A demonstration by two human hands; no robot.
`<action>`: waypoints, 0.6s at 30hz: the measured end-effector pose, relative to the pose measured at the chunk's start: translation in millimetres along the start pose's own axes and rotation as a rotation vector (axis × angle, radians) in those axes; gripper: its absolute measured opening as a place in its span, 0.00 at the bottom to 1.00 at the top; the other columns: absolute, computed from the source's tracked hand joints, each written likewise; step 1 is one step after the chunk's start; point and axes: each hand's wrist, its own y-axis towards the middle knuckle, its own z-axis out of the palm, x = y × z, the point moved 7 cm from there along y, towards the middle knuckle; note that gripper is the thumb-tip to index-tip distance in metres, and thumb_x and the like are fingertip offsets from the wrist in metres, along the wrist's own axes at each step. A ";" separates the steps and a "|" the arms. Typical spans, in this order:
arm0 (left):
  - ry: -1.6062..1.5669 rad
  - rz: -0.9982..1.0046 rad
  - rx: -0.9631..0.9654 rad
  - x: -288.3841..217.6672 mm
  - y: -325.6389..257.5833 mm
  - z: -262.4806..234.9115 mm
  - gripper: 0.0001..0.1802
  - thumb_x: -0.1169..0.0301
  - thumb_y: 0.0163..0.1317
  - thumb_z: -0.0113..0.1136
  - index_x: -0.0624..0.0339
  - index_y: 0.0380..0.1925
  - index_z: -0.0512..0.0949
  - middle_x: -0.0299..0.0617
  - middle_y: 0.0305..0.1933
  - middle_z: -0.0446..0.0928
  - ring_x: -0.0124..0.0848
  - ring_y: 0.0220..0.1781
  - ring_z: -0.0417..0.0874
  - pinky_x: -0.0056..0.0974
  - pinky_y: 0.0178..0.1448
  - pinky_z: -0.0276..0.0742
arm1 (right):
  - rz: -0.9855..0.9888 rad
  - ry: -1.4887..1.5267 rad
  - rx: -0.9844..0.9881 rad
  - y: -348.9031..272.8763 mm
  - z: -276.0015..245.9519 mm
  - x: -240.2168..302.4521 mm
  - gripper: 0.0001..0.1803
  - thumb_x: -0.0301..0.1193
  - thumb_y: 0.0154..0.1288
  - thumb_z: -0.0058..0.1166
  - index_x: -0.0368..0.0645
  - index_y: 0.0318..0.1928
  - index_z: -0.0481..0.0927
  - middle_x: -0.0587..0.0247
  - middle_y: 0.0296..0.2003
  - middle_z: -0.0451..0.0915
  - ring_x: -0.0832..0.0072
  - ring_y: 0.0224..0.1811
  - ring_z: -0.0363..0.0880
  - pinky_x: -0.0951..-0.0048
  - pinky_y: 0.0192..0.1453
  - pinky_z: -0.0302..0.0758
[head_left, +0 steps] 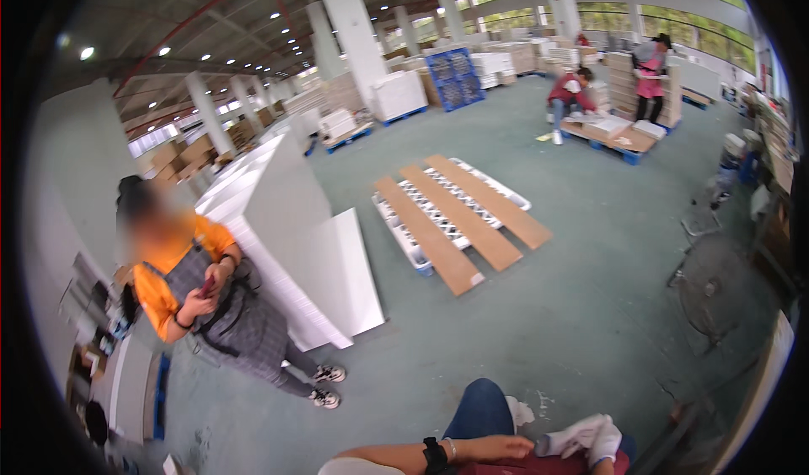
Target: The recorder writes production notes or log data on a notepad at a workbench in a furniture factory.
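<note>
— What have your hands got?
— My left hand [506, 448] lies flat on my lap, fingers spread, just touching a white glove [563, 438]. My right hand [603, 446] already wears one, curled on that glove's far end; how tight its grip is I cannot tell.
— So how far along?
— I'd judge halfway: one glove on, one left

A white glove [580, 434], crumpled and half pulled on, lies at the lower edge above the lap.
</note>
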 end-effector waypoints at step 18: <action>0.330 -0.663 -0.635 102.1 -268.3 -71.2 0.27 0.49 0.72 0.51 0.55 0.60 0.76 0.44 0.59 0.79 0.37 0.56 0.81 0.43 0.64 0.73 | -0.451 -1.044 0.168 23.8 -20.5 -44.6 0.24 0.45 0.77 0.30 0.44 0.41 0.79 0.46 0.35 0.83 0.47 0.39 0.81 0.48 0.44 0.74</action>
